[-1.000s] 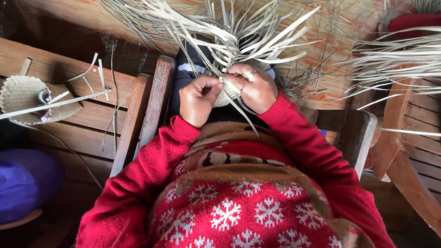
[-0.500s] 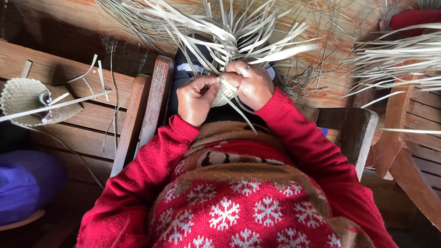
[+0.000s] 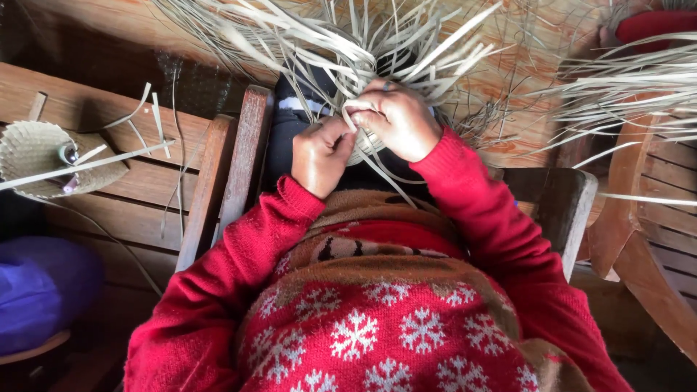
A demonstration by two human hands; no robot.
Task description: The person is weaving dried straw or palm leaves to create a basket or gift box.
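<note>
over lap, between wooden chair arms (image 3: 239,167): fan of pale straw strips (image 3: 348,43) spreading up and outward from small woven piece (image 3: 367,145) held at centre; right hand (image 3: 396,120) closed around woven piece, fingers pinching strip; left hand (image 3: 323,152) closed, thumb pressing strip beside it; small woven disc (image 3: 33,149) on left tabletop

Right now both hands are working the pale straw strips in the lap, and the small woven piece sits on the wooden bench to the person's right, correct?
Not quite. The head view shows the small woven piece on the wooden bench to the person's left, not right. The rest holds: the left hand and right hand both work the pale straw strips in the lap.
</note>
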